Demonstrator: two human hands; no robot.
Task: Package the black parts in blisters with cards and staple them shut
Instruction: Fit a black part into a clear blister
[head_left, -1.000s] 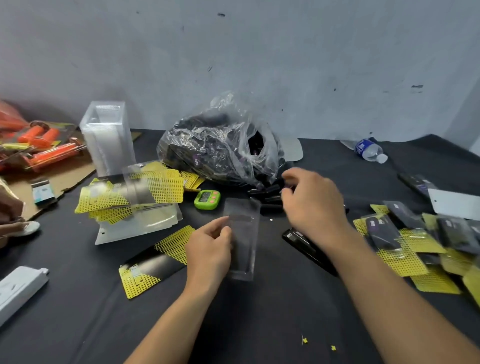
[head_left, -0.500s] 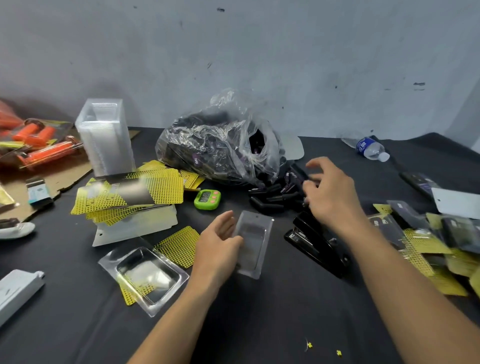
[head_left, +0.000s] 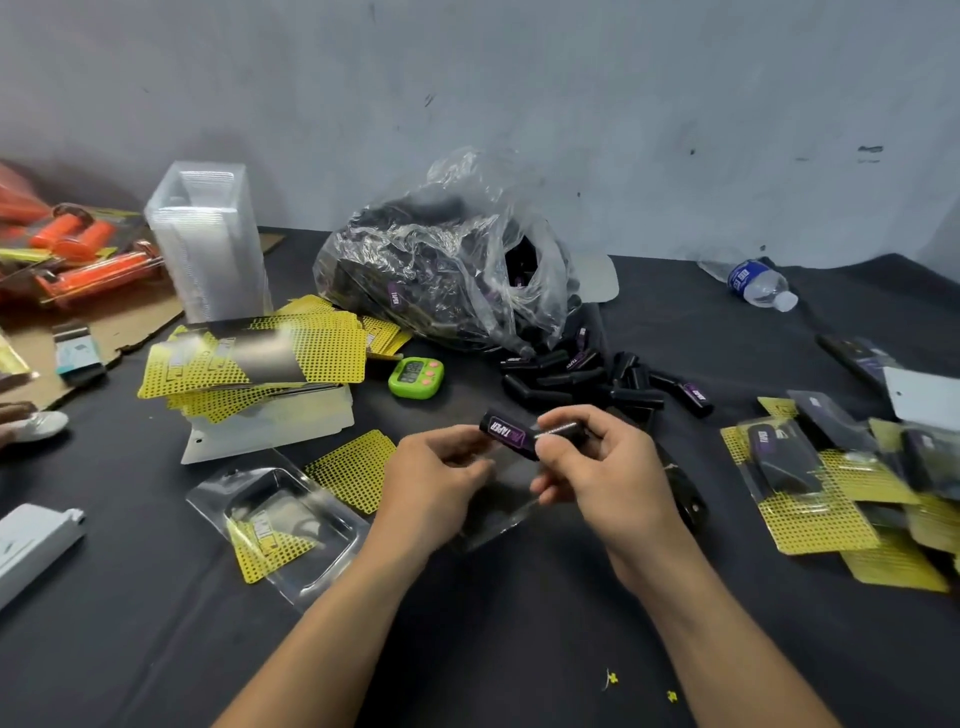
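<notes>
Head view, centre of frame: the right hand (head_left: 608, 478), half a second ago reaching over the pile of loose parts (head_left: 587, 379), now pinches a black part (head_left: 511, 434) labelled "TAPER" above the clear blister (head_left: 493, 519) gripped by the left hand (head_left: 431, 483).

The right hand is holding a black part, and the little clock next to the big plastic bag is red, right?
Not quite. The little clock is green with pink buttons, not red; the head view shows it beside the plastic bag. The rest holds: the right hand pinches a black part, while the left hand holds a clear blister.
</notes>
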